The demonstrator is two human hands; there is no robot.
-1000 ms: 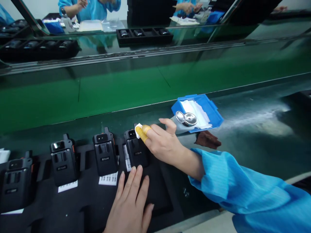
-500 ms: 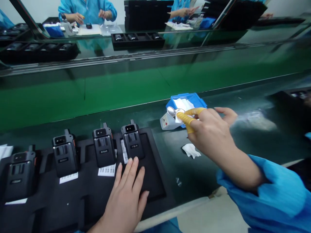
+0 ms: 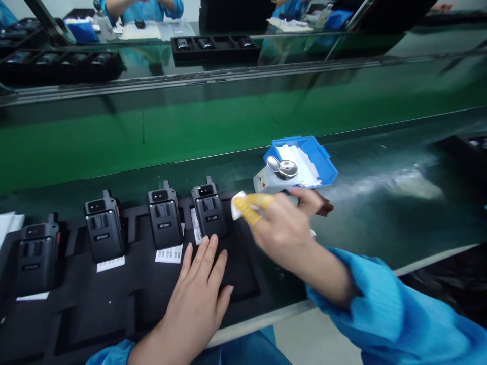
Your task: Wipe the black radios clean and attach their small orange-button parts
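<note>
4 black devices (image 3: 209,217) in tray (image 3: 114,314), right hand (image 3: 281,228) pinching white wipe (image 3: 238,204)

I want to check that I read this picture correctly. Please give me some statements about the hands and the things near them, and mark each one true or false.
1. The right hand pinches a small white wipe between fingers that wear yellow finger cots. True.
2. The left hand lies flat on the black foam tray. True.
3. Two black devices stand in the tray. False: four stand there in a row, and the rightmost black device is nearest to the wipe.
4. The blue bin holds black devices. False: it holds white sheets, and a clear bottle with a metal cap is at its front edge.
5. The left hand wears yellow finger cots. False: it is bare.
</note>
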